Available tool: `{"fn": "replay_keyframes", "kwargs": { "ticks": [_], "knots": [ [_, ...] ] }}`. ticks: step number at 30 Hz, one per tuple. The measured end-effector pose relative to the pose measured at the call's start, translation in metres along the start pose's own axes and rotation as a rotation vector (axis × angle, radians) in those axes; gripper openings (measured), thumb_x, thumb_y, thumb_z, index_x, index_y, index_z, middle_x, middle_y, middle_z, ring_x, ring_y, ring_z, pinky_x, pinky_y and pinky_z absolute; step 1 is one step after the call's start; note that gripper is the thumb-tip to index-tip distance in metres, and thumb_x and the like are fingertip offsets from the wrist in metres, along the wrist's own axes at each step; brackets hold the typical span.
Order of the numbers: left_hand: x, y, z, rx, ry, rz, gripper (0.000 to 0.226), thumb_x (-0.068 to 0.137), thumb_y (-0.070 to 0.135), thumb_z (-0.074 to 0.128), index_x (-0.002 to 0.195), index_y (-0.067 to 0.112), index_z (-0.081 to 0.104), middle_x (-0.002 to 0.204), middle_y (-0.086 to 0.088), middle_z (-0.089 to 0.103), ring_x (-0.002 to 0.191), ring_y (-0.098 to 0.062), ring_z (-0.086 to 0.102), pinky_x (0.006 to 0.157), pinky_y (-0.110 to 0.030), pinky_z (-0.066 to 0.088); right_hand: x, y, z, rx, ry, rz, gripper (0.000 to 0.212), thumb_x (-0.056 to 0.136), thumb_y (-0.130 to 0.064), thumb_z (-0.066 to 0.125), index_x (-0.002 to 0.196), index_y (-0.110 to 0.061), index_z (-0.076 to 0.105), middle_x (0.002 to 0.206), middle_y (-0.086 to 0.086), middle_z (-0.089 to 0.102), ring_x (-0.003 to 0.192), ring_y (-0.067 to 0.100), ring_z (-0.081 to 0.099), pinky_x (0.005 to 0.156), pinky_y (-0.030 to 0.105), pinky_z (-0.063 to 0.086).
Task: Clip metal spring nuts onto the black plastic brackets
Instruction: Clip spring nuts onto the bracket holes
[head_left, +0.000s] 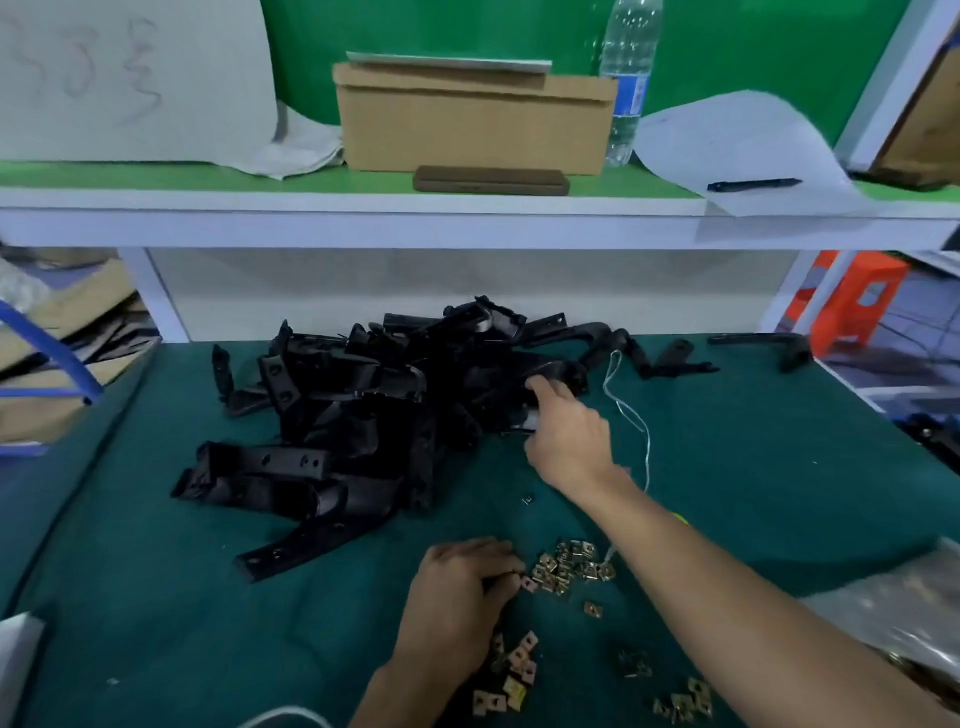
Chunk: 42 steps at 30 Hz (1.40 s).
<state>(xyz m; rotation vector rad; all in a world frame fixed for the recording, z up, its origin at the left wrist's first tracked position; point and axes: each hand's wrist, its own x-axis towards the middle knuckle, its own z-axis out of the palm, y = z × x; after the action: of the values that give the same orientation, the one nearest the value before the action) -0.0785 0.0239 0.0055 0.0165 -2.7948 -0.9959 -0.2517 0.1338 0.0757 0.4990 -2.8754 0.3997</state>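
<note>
Early stage, I judge: the right hand (566, 436) grips a bracket (558, 371) from the pile (353, 405); the left hand (457, 592) curls over loose spring nuts (571, 564) (grasp unclear); none look clipped.

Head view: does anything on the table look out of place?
A loose white string trails over the green mat beside the bracket pile, unrelated to the job. Nothing else stands out.

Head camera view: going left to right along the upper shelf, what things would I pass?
White sheet → grey cloth → cardboard box → water bottle → curled paper.
</note>
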Motion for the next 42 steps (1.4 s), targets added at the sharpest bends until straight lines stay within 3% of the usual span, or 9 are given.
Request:
{"fn": "replay_keyframes", "kwargs": {
  "ticks": [4, 8, 13, 20, 25, 28, 30, 33, 42],
  "knots": [
    [-0.009, 0.0, -0.003, -0.158, 0.146, -0.11, 0.018, 0.094, 0.033, 0.07, 0.11, 0.037, 0.076, 0.099, 0.032, 0.071, 0.092, 0.022, 0.057, 0.079, 0.003, 0.038, -0.019, 0.019, -0.029, 0.304, 0.222, 0.057, 0.023, 0.081, -0.01, 0.059, 0.089, -0.027, 0.071, 0.073, -0.005, 0.072, 0.066, 0.022, 0.066, 0.067, 0.033, 0.057],
    [-0.014, 0.0, -0.005, -0.254, 0.238, -0.254, 0.017, 0.092, 0.029, 0.074, 0.108, 0.034, 0.078, 0.088, 0.034, 0.068, 0.091, 0.017, 0.062, 0.076, 0.001, 0.042, -0.046, 0.033, -0.062, 0.694, 0.423, 0.133, 0.027, 0.085, -0.015, 0.06, 0.086, -0.038, 0.073, 0.066, -0.024, 0.069, 0.052, 0.003, 0.059, 0.059, 0.01, 0.045],
    [-0.017, -0.001, -0.011, -0.433, 0.348, -0.395, 0.017, 0.084, 0.022, 0.082, 0.09, 0.037, 0.078, 0.075, 0.033, 0.07, 0.079, 0.015, 0.066, 0.067, -0.001, 0.046, -0.088, 0.049, -0.094, 1.201, 0.353, 0.351, 0.022, 0.086, -0.014, 0.065, 0.083, -0.029, 0.081, 0.068, -0.011, 0.067, 0.055, 0.002, 0.052, 0.055, 0.016, 0.04],
    [-0.017, -0.001, -0.014, -0.49, 0.33, -0.43, 0.014, 0.08, 0.024, 0.086, 0.084, 0.034, 0.078, 0.077, 0.024, 0.074, 0.075, 0.007, 0.07, 0.073, -0.018, 0.057, -0.113, 0.041, -0.093, 0.378, -0.51, 0.082, 0.016, 0.089, -0.029, 0.07, 0.084, -0.043, 0.077, 0.086, -0.024, 0.074, 0.09, 0.002, 0.067, 0.082, 0.028, 0.051],
    [-0.016, -0.001, -0.011, -0.322, 0.22, -0.361, 0.024, 0.078, 0.024, 0.087, 0.072, 0.044, 0.074, 0.071, 0.03, 0.07, 0.071, 0.015, 0.064, 0.064, 0.0, 0.044, -0.128, 0.014, -0.059, 0.346, -0.385, 0.163, 0.037, 0.091, -0.033, 0.071, 0.128, -0.034, 0.066, 0.127, -0.013, 0.068, 0.118, 0.015, 0.062, 0.099, 0.03, 0.046],
    [-0.014, -0.002, -0.006, -0.198, 0.25, -0.22, 0.015, 0.078, 0.022, 0.086, 0.086, 0.034, 0.082, 0.098, 0.02, 0.075, 0.088, 0.013, 0.06, 0.084, 0.006, 0.032, -0.152, 0.021, -0.054, 0.232, -0.25, 0.219, 0.037, 0.089, -0.027, 0.066, 0.125, -0.032, 0.061, 0.114, -0.007, 0.071, 0.111, 0.024, 0.065, 0.09, 0.035, 0.051],
    [-0.013, -0.001, -0.002, -0.057, 0.248, -0.096, 0.019, 0.078, 0.031, 0.082, 0.097, 0.03, 0.082, 0.111, 0.016, 0.074, 0.109, 0.002, 0.058, 0.099, -0.005, 0.028, -0.172, 0.024, -0.053, 0.096, -0.266, 0.228, 0.036, 0.086, -0.032, 0.066, 0.121, -0.034, 0.055, 0.095, -0.005, 0.067, 0.094, 0.027, 0.063, 0.074, 0.036, 0.046],
    [-0.015, 0.003, 0.008, 0.144, 0.15, 0.165, 0.038, 0.075, 0.031, 0.08, 0.112, 0.026, 0.078, 0.119, 0.013, 0.073, 0.124, -0.007, 0.055, 0.109, -0.02, 0.028, -0.193, 0.018, -0.044, 0.018, -0.371, 0.211, 0.051, 0.084, -0.03, 0.069, 0.13, -0.029, 0.046, 0.115, -0.004, 0.058, 0.112, 0.025, 0.054, 0.087, 0.037, 0.046],
    [-0.021, 0.011, 0.004, 0.056, 0.163, 0.2, 0.018, 0.078, 0.003, 0.08, 0.084, 0.02, 0.076, 0.09, 0.009, 0.072, 0.086, -0.01, 0.06, 0.081, -0.018, 0.039, -0.187, 0.014, -0.027, 0.095, -0.275, 0.213, 0.053, 0.072, -0.006, 0.067, 0.113, -0.031, 0.045, 0.099, -0.003, 0.06, 0.087, 0.031, 0.061, 0.068, 0.036, 0.043]
  ]
}}
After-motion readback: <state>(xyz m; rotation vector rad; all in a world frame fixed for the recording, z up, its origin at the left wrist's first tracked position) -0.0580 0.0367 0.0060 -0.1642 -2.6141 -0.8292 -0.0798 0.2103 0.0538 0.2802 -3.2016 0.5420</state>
